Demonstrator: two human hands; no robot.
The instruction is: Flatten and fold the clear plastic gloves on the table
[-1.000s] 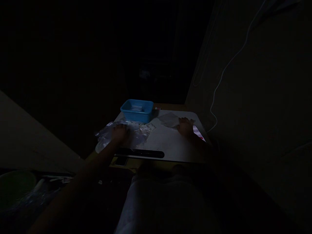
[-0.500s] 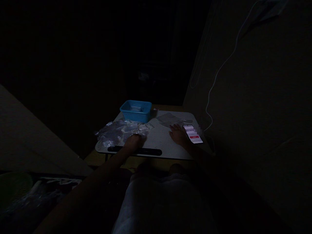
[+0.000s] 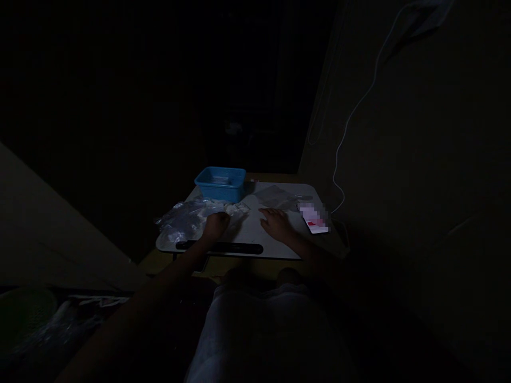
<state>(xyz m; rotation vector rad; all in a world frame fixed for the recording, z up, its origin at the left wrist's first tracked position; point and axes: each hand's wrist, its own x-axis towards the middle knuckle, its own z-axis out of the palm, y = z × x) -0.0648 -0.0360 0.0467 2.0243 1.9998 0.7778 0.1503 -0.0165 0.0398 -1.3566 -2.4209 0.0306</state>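
Over the near left part of the small white table point(image 3: 255, 239), my left hand point(image 3: 216, 226) is closed, and the dark hides what its fingers hold, if anything. Just behind and beside it lies a heap of crumpled clear plastic point(image 3: 181, 215), with some whitish pieces point(image 3: 235, 208) at its right end. My right hand point(image 3: 276, 223) is near the middle of the table, fingers stretched out and apart, holding nothing. A thin clear plastic sheet point(image 3: 279, 196) lies flat behind it. To its right is a lit phone point(image 3: 315, 219).
A blue plastic basin point(image 3: 221, 191) stands at the back left of the table, with something pale inside. A black slot strip point(image 3: 239, 248) runs along the near edge. A white cable point(image 3: 339, 143) hangs by the right wall. Much of the room is too dark to make out.
My right hand has moved left, away from the phone and the clear sheet, towards the table's middle. My left hand has shifted slightly left and up, still closed.
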